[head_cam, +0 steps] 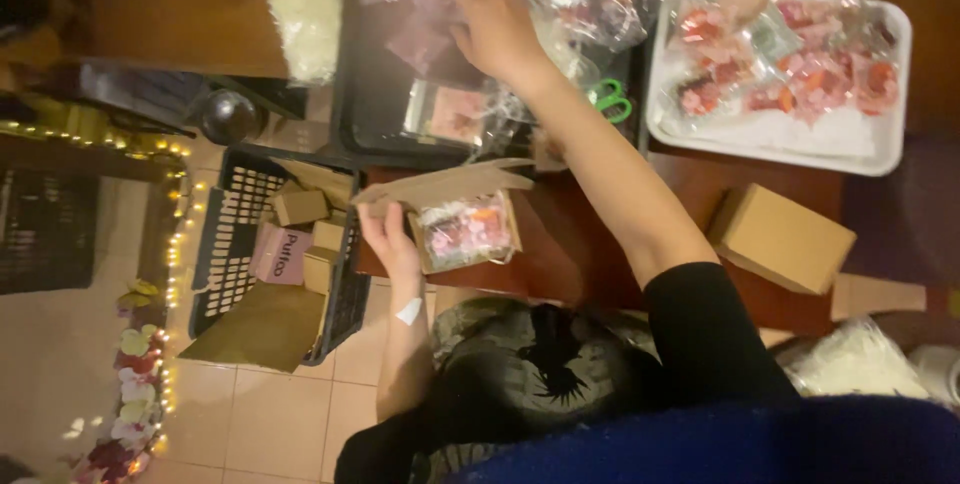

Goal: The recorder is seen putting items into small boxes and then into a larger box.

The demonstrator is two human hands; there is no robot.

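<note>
You have two trays, one black plastic (pixel 372 114) and one white plastic (pixel 780 149), one closed brown cardboard box (pixel 781 237) and one pair of green-handled scissors (pixel 610 99).

Home setting, used as a small packing station. Evidence: tiled floor (pixel 290 404) at 7 o'clock; string of fairy lights (pixel 175 244) with artificial flowers (pixel 130 384) at 8 o'clock; wooden table (pixel 600 264) at centre; crate of small cardboard boxes (pixel 300 244) beside it.
</note>
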